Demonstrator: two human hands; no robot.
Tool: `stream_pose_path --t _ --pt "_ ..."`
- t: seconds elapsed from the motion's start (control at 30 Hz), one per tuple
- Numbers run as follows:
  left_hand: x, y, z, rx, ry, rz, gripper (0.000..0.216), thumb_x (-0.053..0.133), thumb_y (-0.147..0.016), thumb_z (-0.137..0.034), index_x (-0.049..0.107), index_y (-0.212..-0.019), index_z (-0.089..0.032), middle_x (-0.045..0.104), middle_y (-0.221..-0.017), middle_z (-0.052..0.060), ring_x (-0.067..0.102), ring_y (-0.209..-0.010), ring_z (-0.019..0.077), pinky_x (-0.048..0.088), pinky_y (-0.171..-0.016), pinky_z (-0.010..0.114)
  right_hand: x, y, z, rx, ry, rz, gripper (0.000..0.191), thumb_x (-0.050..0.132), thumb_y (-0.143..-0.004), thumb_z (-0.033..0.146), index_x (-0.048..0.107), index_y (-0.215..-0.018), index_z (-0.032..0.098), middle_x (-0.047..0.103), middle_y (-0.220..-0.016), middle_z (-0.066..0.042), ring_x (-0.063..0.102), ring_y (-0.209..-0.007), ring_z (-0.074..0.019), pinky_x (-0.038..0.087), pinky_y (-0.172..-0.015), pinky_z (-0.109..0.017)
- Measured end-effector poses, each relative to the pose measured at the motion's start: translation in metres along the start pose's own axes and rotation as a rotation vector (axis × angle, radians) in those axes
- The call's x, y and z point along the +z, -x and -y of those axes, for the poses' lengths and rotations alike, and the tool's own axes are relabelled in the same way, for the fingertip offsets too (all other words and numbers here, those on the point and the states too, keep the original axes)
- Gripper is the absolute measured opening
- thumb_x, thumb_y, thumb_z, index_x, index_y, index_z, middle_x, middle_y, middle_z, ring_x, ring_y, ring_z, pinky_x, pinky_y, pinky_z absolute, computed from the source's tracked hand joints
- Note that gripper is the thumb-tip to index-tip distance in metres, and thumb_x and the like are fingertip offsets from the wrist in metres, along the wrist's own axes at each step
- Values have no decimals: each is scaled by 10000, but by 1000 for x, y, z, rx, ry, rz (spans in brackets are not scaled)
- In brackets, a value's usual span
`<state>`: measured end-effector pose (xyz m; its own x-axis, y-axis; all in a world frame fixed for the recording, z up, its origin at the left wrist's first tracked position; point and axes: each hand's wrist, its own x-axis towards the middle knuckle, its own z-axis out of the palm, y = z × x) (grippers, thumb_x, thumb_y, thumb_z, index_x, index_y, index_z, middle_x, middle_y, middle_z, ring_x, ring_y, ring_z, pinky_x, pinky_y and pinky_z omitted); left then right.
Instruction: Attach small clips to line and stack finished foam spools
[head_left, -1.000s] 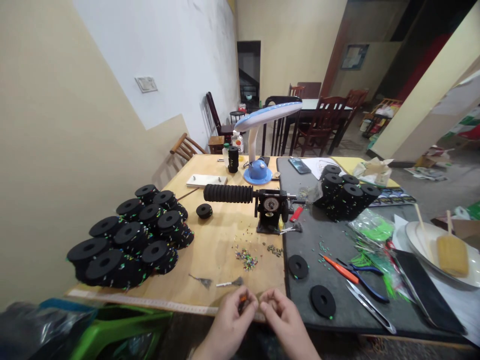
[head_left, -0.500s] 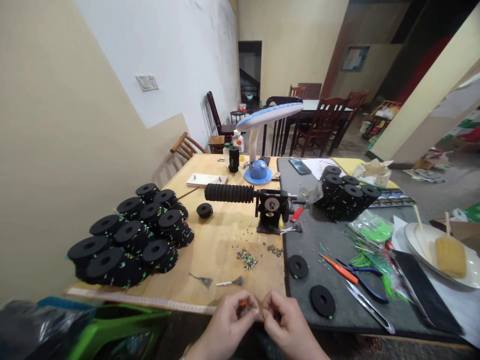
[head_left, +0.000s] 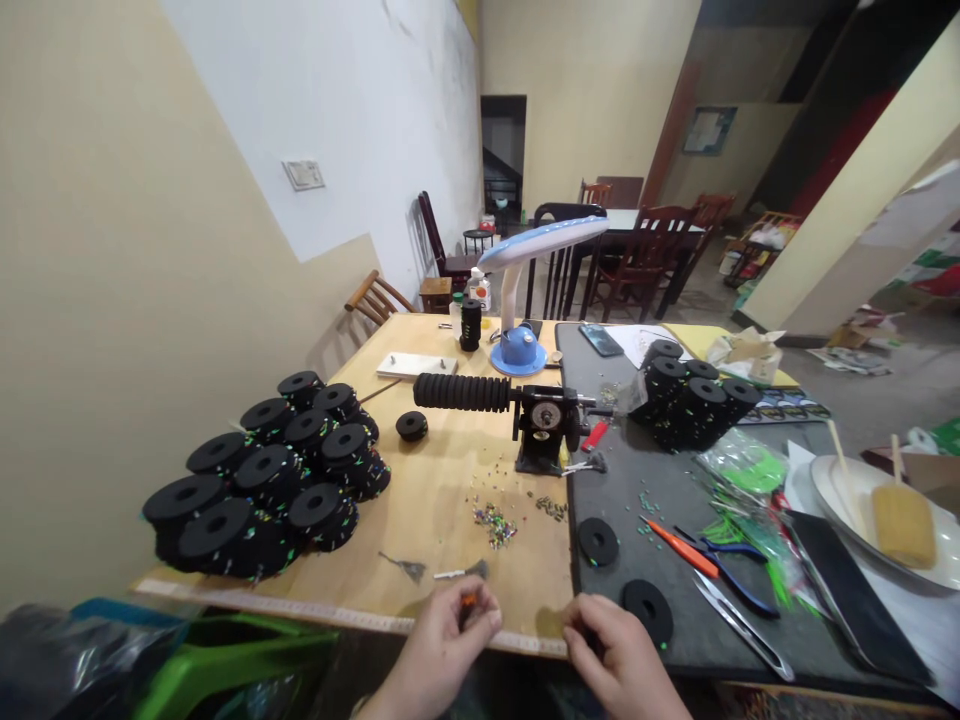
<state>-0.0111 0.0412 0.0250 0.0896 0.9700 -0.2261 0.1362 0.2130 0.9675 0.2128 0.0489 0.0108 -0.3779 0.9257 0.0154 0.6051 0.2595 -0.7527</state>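
Observation:
My left hand (head_left: 450, 640) pinches a small orange-and-dark bit (head_left: 469, 600) over the front edge of the wooden table (head_left: 450, 490), near a tape measure (head_left: 300, 615) along that edge. My right hand (head_left: 619, 660) sits apart, by the grey mat (head_left: 622, 500), its fingers curled. Whether they hold anything is hidden. Nearest to it lies a black foam disc (head_left: 647, 612), partly touching my hand. A second disc (head_left: 598, 541) lies further up. A small heap of coloured beads (head_left: 493, 525) lies on the wood.
A large pile of black bead-studded foam rolls (head_left: 262, 470) fills the table's left side. A hand-cranked winder with a black ribbed grip (head_left: 544, 420) stands mid-table. Pliers, snips (head_left: 739, 625), a blue lamp (head_left: 517, 350) and a plate (head_left: 862, 510) stand around.
My right hand has moved away from my left to the right, onto the disc's edge. My left hand has shifted slightly left, and the view has tilted a little.

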Motion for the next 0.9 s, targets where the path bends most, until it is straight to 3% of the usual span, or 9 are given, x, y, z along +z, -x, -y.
stream_pose_path --t 0.1,0.23,0.33,0.43,0.6,0.77,0.9 --pt "0 3 -1 29 -44 -8 142 592 -773 -282 549 -700 -168 496 -673 -11 481 -682 171 381 -653 262 -3 1 3 -12 39 -25 149 494 -856 180 633 -805 199 659 -748 -42 622 -699 -201 435 -634 -269" --pt "0 6 -7 97 -139 0 154 562 -811 -269 548 -688 -176 508 -656 -9 498 -677 175 384 -640 257 -2 -2 19 -43 -69 -127 243 498 -897 254 612 -1102 190 687 -1007 -114 650 -833 -230 491 -704 -295" --pt "-1 8 -13 153 -238 4 164 546 -829 -263 558 -691 -177 542 -672 4 524 -684 183 390 -643 259 5 -9 35 -29 -249 -60 290 541 -882 258 589 -1162 198 687 -1079 -116 661 -859 -223 507 -697 -275" --pt "-4 9 -17 187 -302 -2 173 525 -849 -263 564 -704 -178 575 -694 17 558 -706 194 396 -653 262 16 -17 43 -1 -447 55 248 579 -848 240 616 -1089 193 720 -945 -84 662 -813 -216 499 -664 -263" --pt "-7 8 -17 216 -366 -24 179 511 -863 -259 574 -715 -180 583 -692 18 565 -695 192 392 -640 260 36 -23 38 171 -719 143 100 574 -821 282 567 -811 183 620 -557 23 515 -487 -128 384 -493 -218" --pt "-5 1 -14 210 -343 -24 116 567 -829 -257 624 -765 -178 568 -680 1 541 -666 179 382 -626 256 38 -24 31 213 -716 47 227 632 -789 345 512 -670 194 445 -474 90 367 -440 -88 277 -457 -204" --pt "-12 -13 -12 148 -124 -128 184 608 -799 -343 630 -876 -177 504 -632 -35 499 -622 165 391 -605 254 34 -24 26 242 -842 -9 364 692 -749 488 499 -641 200 387 -475 107 306 -438 -77 243 -437 -195"
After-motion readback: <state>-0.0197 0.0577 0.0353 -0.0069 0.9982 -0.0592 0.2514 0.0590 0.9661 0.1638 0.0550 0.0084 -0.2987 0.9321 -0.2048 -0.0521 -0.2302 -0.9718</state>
